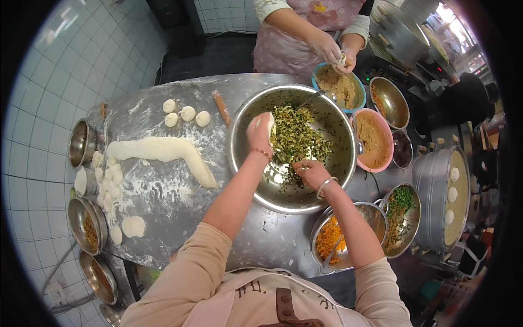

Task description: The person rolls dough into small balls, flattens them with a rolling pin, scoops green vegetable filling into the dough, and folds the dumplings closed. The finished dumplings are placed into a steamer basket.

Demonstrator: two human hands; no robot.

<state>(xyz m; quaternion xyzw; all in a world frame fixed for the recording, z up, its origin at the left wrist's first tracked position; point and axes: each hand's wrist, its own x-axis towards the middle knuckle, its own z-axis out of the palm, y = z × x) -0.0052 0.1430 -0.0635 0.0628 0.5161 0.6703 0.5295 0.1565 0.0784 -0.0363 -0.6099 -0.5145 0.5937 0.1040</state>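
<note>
A wide steel bowl (294, 206) holds a chopped green and yellowish filling (300, 126). Over its left side, my left hand (258, 134) cups a thin dough wrapper (271, 126), of which only the pale edge shows. My right hand (312, 173) is at the near side of the filling, fingers closed around what looks like the handle of a metal spoon (281, 157). The spoon's head lies just right of my left wrist, and its handle is mostly hidden. Another metal utensil (312, 98) leans on the bowl's far rim.
Left on the floured table lie a dough roll (151, 148), several round buns (187, 113), dough pieces (108, 184) and a rolling pin (221, 108). Rightward stand a pink filling basin (390, 143), a strainer (374, 216) and a steamer (433, 196). A co-worker's hands (333, 53) shape dough above a blue basin (361, 96).
</note>
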